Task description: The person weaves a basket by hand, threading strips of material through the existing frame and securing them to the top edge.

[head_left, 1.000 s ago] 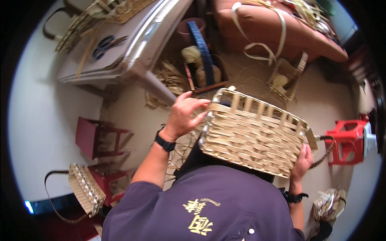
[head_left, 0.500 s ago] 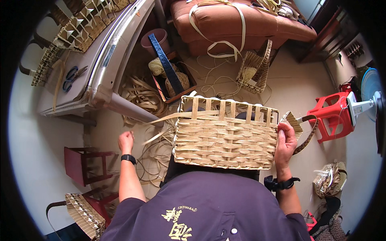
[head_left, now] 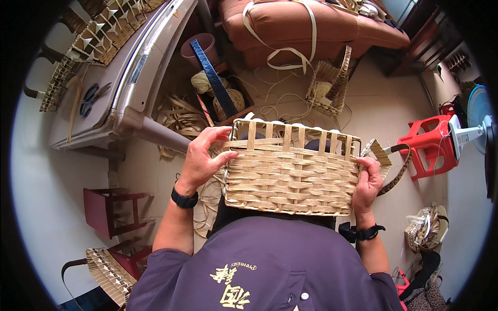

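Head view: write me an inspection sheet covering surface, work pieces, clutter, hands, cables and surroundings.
Surface: grey table at left, blue-handled metal scissors on it.
Work pieces: tan rectangular woven basket, upper slats partly unwoven.
Clutter: loose pale flat strips on the floor beside the table.
Hands: left hand at the basket's left edge; right hand gripping its right edge.
Cables: none clearly made out.
Surroundings: orange-brown sofa ahead.
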Demonstrator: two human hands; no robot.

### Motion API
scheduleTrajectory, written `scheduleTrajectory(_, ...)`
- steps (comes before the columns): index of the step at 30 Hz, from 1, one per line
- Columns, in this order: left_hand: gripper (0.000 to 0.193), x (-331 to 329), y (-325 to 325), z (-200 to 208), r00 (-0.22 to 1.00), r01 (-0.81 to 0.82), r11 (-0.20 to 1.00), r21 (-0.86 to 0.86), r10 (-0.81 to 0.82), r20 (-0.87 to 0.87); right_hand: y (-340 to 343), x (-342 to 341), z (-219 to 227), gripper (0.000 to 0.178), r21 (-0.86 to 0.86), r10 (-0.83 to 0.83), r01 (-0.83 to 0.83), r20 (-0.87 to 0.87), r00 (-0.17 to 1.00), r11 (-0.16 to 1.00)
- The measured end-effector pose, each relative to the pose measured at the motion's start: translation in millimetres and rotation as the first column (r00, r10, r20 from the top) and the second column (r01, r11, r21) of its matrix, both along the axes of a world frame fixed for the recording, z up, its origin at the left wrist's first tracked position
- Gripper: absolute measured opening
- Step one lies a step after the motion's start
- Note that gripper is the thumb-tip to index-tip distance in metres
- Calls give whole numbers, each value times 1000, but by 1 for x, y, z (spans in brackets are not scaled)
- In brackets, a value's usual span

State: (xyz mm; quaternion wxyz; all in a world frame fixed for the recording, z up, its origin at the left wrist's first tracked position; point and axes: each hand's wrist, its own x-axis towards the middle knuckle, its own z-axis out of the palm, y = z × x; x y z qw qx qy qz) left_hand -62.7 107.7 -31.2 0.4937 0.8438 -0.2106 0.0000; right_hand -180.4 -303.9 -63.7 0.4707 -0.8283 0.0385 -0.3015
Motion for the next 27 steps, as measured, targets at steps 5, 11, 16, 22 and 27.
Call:
scheduleTrajectory(5,41,-8,9,-8,998,-59,998,-37,58,-8,-6,-1,-9,33,131,6,-1,-36,999,991)
scheduleTrajectory(11,14,-7,38,-13,982,-190,982,20,190,8,-20,-1,-25,31,291,13,1,-46,999,957)
scheduleTrajectory(16,23,2,106,-64,772,-630,618,471,563,295,-33,5,-36,30,292,34,-16,-55,998,956)
scheduleTrajectory(22,27,13,16,-20,924,-143,936,-320,11,-382,-58,5,-44,35,195,74,-51,-114,991,979)
scheduleTrajectory(27,26,21,-16,-17,835,-37,918,-394,-188,-517,-24,31,46,40,-444,7,-42,-82,997,895)
